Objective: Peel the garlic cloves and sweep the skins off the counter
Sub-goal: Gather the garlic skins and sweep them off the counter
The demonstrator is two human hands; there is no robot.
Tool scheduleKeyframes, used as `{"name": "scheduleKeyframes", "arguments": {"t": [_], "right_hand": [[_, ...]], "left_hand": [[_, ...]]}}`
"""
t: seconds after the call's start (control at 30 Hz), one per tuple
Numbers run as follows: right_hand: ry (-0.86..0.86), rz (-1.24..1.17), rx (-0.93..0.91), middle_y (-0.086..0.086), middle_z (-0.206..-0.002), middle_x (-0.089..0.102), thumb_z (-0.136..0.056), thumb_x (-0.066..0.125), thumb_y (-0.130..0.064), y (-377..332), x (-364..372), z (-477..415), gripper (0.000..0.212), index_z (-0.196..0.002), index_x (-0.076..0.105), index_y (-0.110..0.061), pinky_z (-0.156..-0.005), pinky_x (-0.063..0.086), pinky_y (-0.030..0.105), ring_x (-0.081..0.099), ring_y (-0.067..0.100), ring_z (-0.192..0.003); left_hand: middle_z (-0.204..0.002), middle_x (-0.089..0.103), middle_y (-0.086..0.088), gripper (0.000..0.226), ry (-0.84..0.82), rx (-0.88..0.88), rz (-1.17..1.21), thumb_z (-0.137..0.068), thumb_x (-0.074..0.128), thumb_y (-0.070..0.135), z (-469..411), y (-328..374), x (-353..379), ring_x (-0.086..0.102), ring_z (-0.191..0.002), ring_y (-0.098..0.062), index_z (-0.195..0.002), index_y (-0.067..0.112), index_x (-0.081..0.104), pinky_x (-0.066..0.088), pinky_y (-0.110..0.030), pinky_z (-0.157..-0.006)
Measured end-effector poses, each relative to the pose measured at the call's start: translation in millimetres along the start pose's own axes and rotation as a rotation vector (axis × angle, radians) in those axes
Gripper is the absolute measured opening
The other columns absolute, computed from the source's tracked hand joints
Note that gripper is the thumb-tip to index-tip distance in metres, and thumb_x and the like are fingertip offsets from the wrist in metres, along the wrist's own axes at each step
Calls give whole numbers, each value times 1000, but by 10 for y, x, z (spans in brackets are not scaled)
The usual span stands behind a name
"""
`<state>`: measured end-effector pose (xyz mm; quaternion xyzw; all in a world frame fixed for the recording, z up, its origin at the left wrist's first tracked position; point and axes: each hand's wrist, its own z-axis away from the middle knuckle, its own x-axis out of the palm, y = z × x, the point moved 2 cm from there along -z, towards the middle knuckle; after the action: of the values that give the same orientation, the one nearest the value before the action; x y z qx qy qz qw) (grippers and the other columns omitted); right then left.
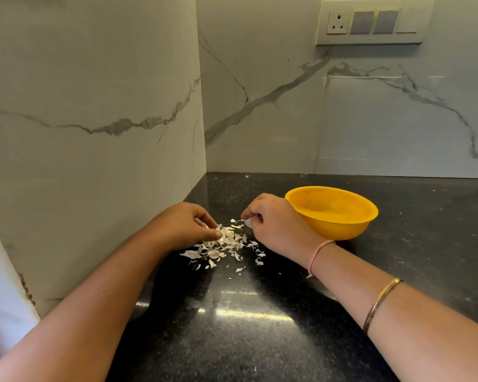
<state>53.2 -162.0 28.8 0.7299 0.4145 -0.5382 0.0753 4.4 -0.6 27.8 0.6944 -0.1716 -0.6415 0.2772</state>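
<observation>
Garlic skins [224,244] sit heaped on the dark desk [259,340]. The right hand [276,224] pinches a pale clove [248,222] and the left hand [185,224] curls at the heap, what it holds unclear. Best to peel low over the pile beside the yellow bowl [342,230] — flakes scatter easily.

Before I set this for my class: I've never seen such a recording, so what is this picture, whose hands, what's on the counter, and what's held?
No machine here: a person works bare-handed, and the single picture comes from a camera worn on the head, looking down. On the dark counter lies a pile of garlic skins, with a yellow bowl to the right. The right hand pinches a small white piece, likely garlic, in its grip. The left hand has curled fingers at the pile; whether it holds anything is unclear.
</observation>
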Motion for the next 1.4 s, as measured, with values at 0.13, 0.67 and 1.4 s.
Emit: {"name": "scheduleKeyframes", "arguments": {"t": [0.13,0.67,1.4], "right_hand": [[-18,7,-9,3,-123,57,-93,45,-5,12,32,8,32,-117,64,-15,-83,45,22,55,18,-107],[-218,100,-199,7,-102,59,-92,49,-7,-92,172,21,23,-105,68,-12,-78,48,33,56,24,-94],[-177,93,-342,2,-113,61,-92,43,-13,-360,322,31,33,-117,63,-21,-89,44,42,48,25,-106]], "left_hand": [[-88,60,10,24,-57,5,-81,-76,76,31,31,15,56,58,-80,-3,-96,28,64,43,-15,-68],[-76,61,4,10,269,-16,-21,-86,65,11,-13,-13,-43,56,-69,-9,-84,21,65,41,-20,-59],[-75,63,4,11,412,-4,55,-83,67,12,-4,-30,-108,59,-73,-15,-81,22,65,43,-22,-63]]}}
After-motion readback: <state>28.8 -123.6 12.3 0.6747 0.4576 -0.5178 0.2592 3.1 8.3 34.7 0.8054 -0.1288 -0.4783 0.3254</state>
